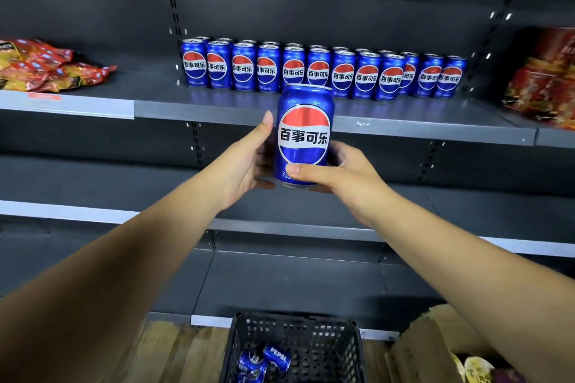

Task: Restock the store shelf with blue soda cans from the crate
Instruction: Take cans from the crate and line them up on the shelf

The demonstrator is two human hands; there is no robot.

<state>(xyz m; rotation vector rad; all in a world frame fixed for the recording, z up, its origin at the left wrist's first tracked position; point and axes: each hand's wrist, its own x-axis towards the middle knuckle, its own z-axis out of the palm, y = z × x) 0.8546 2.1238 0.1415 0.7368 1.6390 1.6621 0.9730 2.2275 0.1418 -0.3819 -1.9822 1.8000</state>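
Note:
I hold one blue soda can [304, 134] upright in front of the grey store shelf [404, 126], its logo facing me. My left hand [249, 162] cups the can's left side with the thumb up along it. My right hand [339, 172] grips its lower right, thumb across the front near the base. Several more blue cans [320, 70] stand in two rows on the shelf behind it. On the floor below stands a black plastic crate [295, 342] holding a few loose cans [264, 361] lying on their sides.
Red snack bags [46, 67] lie on the shelf at the left, and red packages [544, 78] sit at the right. The lower shelves [295, 227] are bare dark metal. A cardboard box [435, 348] with goods stands right of the crate on the wooden floor.

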